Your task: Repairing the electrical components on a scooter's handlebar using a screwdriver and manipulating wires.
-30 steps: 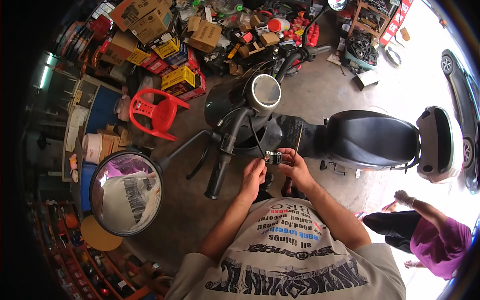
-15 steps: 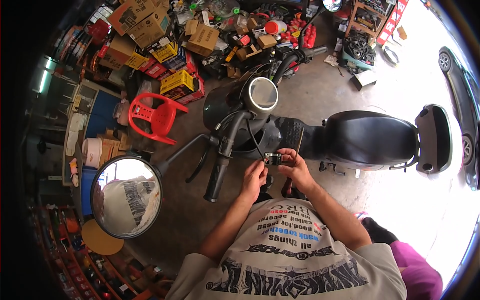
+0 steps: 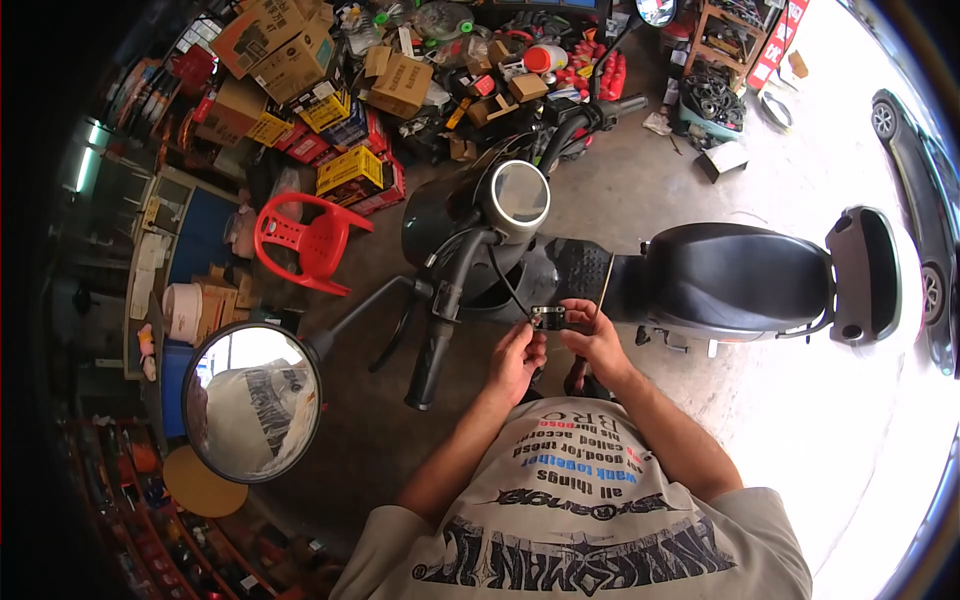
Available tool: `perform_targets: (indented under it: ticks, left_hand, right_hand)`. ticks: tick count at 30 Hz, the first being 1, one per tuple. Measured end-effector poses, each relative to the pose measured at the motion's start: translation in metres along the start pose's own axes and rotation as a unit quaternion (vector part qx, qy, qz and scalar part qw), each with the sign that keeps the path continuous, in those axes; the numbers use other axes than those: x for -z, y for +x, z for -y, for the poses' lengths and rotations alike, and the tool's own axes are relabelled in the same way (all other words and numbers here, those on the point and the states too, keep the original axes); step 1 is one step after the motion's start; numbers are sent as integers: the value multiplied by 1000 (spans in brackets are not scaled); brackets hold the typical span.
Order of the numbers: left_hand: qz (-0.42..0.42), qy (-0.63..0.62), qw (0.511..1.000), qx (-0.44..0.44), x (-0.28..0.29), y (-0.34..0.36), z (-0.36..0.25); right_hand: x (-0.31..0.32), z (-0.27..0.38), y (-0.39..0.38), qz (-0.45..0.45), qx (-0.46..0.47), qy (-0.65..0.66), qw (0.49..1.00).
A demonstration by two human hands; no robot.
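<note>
A dark scooter point(image 3: 740, 280) stands in front of me, its round speedometer point(image 3: 520, 195) and left handlebar grip point(image 3: 430, 355) close by. Both hands meet just below the handlebar. My left hand point(image 3: 518, 360) and my right hand point(image 3: 592, 340) pinch a small black switch part point(image 3: 547, 318) between the fingertips. A thin black cable point(image 3: 505, 285) runs from that part up toward the handlebar. A thin rod-like tool point(image 3: 603, 288) stands up by my right hand.
A round mirror point(image 3: 252, 402) on a stalk sticks out at lower left. A red plastic chair point(image 3: 305, 240) lies tipped beside stacked cardboard boxes point(image 3: 290, 55) and yellow crates point(image 3: 350, 170). A car point(image 3: 915, 150) is parked at the right rim, on bright concrete.
The person in pink crouching at lower right has gone from view. My hands stay together on the small part; the view has shifted slightly.
</note>
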State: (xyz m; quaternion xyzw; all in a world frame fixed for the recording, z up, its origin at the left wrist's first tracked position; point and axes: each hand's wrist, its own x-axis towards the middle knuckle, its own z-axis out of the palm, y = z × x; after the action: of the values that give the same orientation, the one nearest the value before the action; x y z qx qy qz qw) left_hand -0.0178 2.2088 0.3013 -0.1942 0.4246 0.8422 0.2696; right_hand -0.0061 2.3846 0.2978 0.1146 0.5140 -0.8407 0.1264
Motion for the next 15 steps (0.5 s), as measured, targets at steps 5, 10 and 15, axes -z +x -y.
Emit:
perform_targets:
  ticks: [5, 10, 15]
  left_hand:
    - [-1, -16, 1000, 15, 0, 5, 5]
    - [18, -57, 998, 22, 1, 13, 12]
    - [62, -110, 992, 22, -4, 14, 8]
  right_hand:
    - [3, 4, -4, -12, -1, 6, 1000]
    - [6, 5, -9, -15, 13, -54, 998]
    - [-6, -14, -7, -29, 34, -86, 995]
